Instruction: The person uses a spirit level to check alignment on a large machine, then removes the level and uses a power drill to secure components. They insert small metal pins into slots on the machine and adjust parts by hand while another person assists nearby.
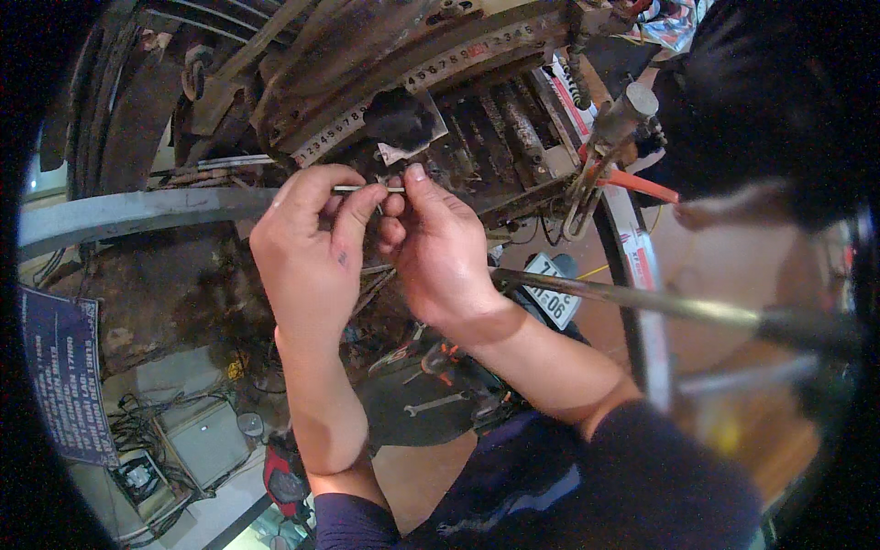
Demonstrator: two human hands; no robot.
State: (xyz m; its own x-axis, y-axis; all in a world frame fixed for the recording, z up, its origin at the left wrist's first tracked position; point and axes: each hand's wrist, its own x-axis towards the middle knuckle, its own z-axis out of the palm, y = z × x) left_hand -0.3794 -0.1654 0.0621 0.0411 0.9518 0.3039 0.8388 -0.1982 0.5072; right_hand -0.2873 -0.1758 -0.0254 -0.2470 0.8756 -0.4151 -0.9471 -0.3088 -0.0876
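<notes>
A thin, pale, straight rod (345, 188) lies crosswise between my hands, just in front of a worn, rusty machine (321, 78). My left hand (307, 243) pinches it between thumb and fingers. At the rod's right part, my right hand (440, 252) is also closed, its thumb on top and its fingers curled beneath. The fingers hide part of the rod, so its full length cannot be told. Right behind the fingertips are a torn, pale scrap (403, 151) and a dark hole in the machine.
A ruler strip (477, 57) runs along the machine. On the right are a clamp with an orange handle (642, 186) and a long metal bar (632, 295). A grey curved beam (147, 218) spans the left. Below lie a wrench (435, 403), a number plate (553, 295) and tangled cables.
</notes>
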